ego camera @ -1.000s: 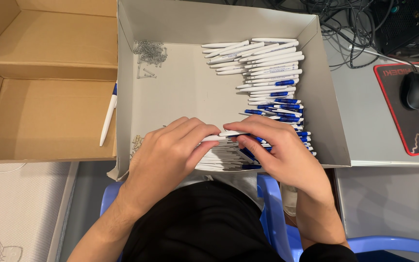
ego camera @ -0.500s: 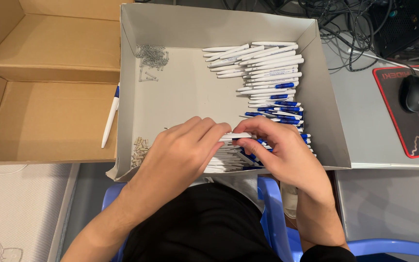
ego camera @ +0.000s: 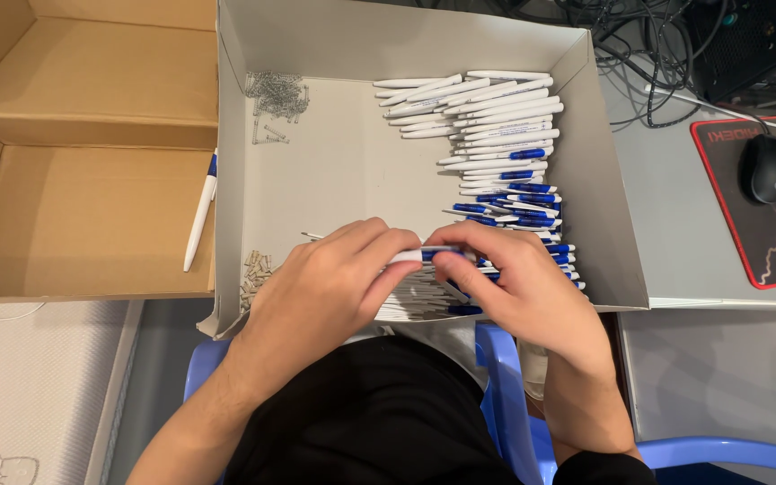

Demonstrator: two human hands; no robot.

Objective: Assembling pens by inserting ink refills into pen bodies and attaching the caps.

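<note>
White-and-blue pen [ego camera: 424, 255] held between both hands over the near edge of the grey box [ego camera: 604, 224] — left hand [ego camera: 325, 287] fingers closed on its white barrel, right hand [ego camera: 514, 283] pinching the blue end. Best to keep the halves aligned and press straight. Loose pens [ego camera: 496, 135] line the box's right side; springs [ego camera: 276, 94] sit at its far-left corner — one finished pen [ego camera: 199, 216] lies in the cardboard box [ego camera: 74, 224].
</note>
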